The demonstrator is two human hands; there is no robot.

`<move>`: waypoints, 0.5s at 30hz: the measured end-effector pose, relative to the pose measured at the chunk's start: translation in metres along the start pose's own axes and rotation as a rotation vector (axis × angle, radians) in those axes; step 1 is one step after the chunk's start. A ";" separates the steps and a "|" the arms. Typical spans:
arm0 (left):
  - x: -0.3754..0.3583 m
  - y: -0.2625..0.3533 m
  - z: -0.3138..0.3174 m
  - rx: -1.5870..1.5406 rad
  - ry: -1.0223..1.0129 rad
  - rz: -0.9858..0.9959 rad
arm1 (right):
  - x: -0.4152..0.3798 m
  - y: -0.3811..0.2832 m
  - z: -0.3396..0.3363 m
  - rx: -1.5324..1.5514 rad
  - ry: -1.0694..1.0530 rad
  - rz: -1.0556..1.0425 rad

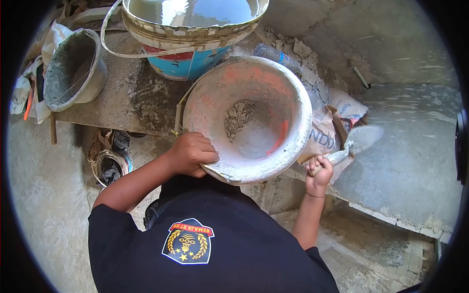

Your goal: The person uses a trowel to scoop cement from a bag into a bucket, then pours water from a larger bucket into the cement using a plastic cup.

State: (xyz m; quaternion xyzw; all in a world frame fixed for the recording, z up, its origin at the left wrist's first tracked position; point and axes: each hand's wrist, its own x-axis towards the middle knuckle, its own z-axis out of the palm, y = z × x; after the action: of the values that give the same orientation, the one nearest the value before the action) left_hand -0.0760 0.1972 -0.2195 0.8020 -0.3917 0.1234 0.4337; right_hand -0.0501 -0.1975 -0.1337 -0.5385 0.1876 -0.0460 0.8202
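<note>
My left hand (194, 154) grips the near rim of a large round bucket (298, 117), which is tilted so that its inside faces me. Its inner wall is smeared with grey and reddish-orange, and grey crumbs (239, 116) lie at the bottom beside a smooth pale patch. To the right of the bucket, my right hand (320, 172) is closed round the handle of a trowel (364, 138). The trowel's blade points up and to the right, blurred, in front of torn paper bags.
A pail of water (190, 61) stands behind the bucket. At the left is a grey, crusted bucket (93, 73); below it, a small container (126, 163) holds dark scraps. A plastic bottle (278, 57) and paper bags (322, 129) lie by a concrete ledge (405, 161).
</note>
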 end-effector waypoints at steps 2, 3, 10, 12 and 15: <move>0.003 0.001 -0.001 -0.010 -0.010 0.009 | -0.004 0.019 -0.004 -0.063 0.117 0.067; 0.005 -0.001 -0.002 -0.011 -0.013 0.010 | -0.016 0.026 0.007 -0.248 0.074 0.137; 0.003 -0.006 -0.004 -0.052 0.005 -0.001 | -0.014 0.017 0.019 -0.381 0.105 0.092; 0.005 -0.008 -0.003 -0.029 0.026 -0.008 | -0.023 0.037 0.016 -0.338 0.236 0.010; 0.001 -0.013 -0.004 -0.042 0.009 0.006 | -0.025 0.032 0.009 -0.751 -0.086 0.193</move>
State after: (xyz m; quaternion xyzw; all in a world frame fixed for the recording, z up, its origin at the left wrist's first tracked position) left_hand -0.0651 0.2044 -0.2246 0.7910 -0.3945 0.1201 0.4519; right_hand -0.0742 -0.1697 -0.1526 -0.7827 0.2065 0.1257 0.5735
